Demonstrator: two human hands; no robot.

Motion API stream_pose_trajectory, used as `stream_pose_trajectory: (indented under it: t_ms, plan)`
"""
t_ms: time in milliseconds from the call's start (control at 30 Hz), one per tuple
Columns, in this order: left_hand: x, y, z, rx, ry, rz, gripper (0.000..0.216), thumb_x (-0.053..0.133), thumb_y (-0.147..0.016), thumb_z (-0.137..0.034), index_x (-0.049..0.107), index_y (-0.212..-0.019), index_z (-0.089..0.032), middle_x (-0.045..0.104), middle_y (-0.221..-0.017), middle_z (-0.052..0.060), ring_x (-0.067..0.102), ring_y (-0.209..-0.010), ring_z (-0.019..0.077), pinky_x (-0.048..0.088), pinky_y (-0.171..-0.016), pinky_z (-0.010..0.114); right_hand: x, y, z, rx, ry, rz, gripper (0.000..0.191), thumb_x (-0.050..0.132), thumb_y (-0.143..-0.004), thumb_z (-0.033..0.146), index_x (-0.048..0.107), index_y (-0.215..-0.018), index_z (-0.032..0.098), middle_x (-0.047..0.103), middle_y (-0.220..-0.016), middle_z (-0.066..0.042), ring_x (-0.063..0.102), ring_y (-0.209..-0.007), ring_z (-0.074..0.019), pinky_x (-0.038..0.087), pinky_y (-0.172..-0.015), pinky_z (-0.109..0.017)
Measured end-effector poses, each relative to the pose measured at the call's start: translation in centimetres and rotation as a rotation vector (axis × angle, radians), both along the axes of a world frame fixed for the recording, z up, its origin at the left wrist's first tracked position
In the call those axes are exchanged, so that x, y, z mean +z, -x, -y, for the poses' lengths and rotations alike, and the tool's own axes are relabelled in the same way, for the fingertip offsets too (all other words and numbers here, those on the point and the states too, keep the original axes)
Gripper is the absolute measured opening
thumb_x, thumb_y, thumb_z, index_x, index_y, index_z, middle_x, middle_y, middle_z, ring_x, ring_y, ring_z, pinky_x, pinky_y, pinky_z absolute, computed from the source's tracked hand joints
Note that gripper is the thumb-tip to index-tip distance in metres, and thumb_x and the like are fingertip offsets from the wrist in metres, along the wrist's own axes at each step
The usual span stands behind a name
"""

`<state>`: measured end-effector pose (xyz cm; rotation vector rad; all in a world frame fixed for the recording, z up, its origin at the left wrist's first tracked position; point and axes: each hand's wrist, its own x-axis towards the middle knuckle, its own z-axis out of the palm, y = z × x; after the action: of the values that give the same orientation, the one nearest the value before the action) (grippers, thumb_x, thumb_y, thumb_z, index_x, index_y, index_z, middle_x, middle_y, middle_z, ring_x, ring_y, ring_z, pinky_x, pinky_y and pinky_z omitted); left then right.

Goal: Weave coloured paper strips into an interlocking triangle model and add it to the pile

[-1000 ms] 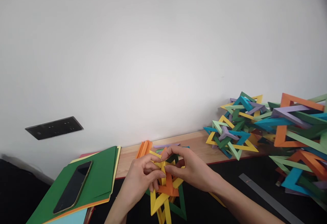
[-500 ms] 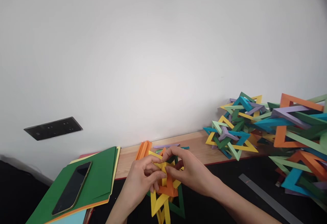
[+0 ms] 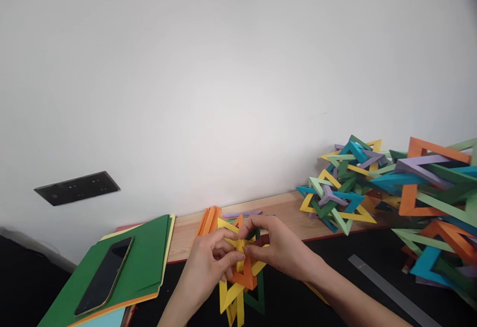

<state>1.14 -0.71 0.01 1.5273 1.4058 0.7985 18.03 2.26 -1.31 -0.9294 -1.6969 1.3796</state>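
Observation:
Both my hands pinch an origami model of interlocked folded paper frames in yellow, orange and dark green. My left hand grips it from the left, thumb and index finger at a yellow strip near the centre. From the right, my right hand pinches the same spot with its thumb and index finger, fingertips almost meeting those of the left. The fingers hide part of the joint. An orange triangular frame shows just below the fingertips, and a dark green frame hangs behind at the lower right.
Folded orange strips and a purple strip lie behind my hands. At left, a phone rests on green paper sheets. A ruler lies on the black mat, near finished multicoloured paper models at right. A wall socket is behind.
Both hands keep their pinch and have shifted very slightly. The model has turned a little, its green frame moving left. A yellow strip now shows beneath my right forearm.

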Motion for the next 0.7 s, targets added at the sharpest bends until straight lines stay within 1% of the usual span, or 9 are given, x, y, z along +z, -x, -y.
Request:
stream_pose_trajectory:
  t_ms: [100, 167, 300, 367, 600, 700]
  plan:
    - [-0.02, 0.01, 0.01, 0.01, -0.006, -0.006, 0.016, 0.065, -0.072, -0.023, 0.062, -0.087, -0.018, 0.06, -0.051, -0.004, 0.052, -0.04, 0.0104, 0.041, -0.042, 0.02, 0.07, -0.08, -0.01, 0.035, 0.03, -0.012, 0.012, 0.057, -0.068, 0.01, 0.06, -0.078, 0.016, 0.06, -0.086, -0.001, 0.058, -0.068, -0.0119, 0.047, -0.062, -0.024]
    - [0.06, 0.01, 0.02, 0.022, -0.016, -0.011, 0.018, 0.065, -0.071, -0.024, 0.062, -0.088, -0.017, 0.059, -0.051, -0.005, 0.052, -0.04, 0.0105, 0.04, -0.042, 0.02, 0.1, -0.1, -0.1, 0.048, 0.02, -0.012, 0.012, 0.055, -0.07, 0.011, 0.062, -0.08, 0.016, 0.062, -0.087, -0.002, 0.059, -0.069, -0.013, 0.048, -0.063, -0.025]
    - [0.19, 0.02, -0.02, 0.021, -0.046, -0.013, 0.016, 0.065, -0.071, -0.022, 0.062, -0.086, -0.017, 0.058, -0.052, -0.006, 0.052, -0.04, 0.0097, 0.04, -0.045, 0.021, -0.07, -0.02, -0.25, -0.006, -0.072, 0.036, 0.014, 0.053, -0.072, 0.01, 0.063, -0.079, 0.016, 0.064, -0.083, -0.002, 0.06, -0.076, -0.0153, 0.047, -0.065, -0.026]
    - [0.14, 0.05, -0.09, 0.016, -0.05, -0.011, 0.016, 0.065, -0.071, -0.022, 0.062, -0.086, -0.017, 0.057, -0.051, -0.006, 0.051, -0.04, 0.0094, 0.041, -0.047, 0.021, -0.22, 0.03, -0.26, -0.028, -0.091, 0.053, 0.014, 0.053, -0.073, 0.009, 0.064, -0.079, 0.016, 0.065, -0.082, -0.002, 0.06, -0.077, -0.0157, 0.047, -0.066, -0.025]
    - [-0.1, 0.12, -0.38, 0.018, -0.031, 0.022, 0.018, 0.065, -0.069, -0.02, 0.063, -0.086, -0.016, 0.057, -0.05, -0.007, 0.051, -0.04, 0.0086, 0.041, -0.049, 0.022, -0.34, 0.01, -0.28, 0.005, -0.053, 0.014, 0.01, 0.054, -0.073, 0.011, 0.062, -0.076, 0.016, 0.063, -0.078, -0.001, 0.06, -0.07, -0.0133, 0.047, -0.063, -0.024]
    - [-0.03, 0.09, -0.42, 0.034, -0.008, 0.045, 0.018, 0.066, -0.067, -0.019, 0.063, -0.084, -0.016, 0.057, -0.049, -0.007, 0.051, -0.04, 0.0084, 0.039, -0.046, 0.02, -0.4, -0.04, -0.35, 0.018, -0.052, 0.004, 0.007, 0.056, -0.073, 0.012, 0.062, -0.075, 0.016, 0.064, -0.079, -0.001, 0.06, -0.072, -0.0137, 0.048, -0.063, -0.023]
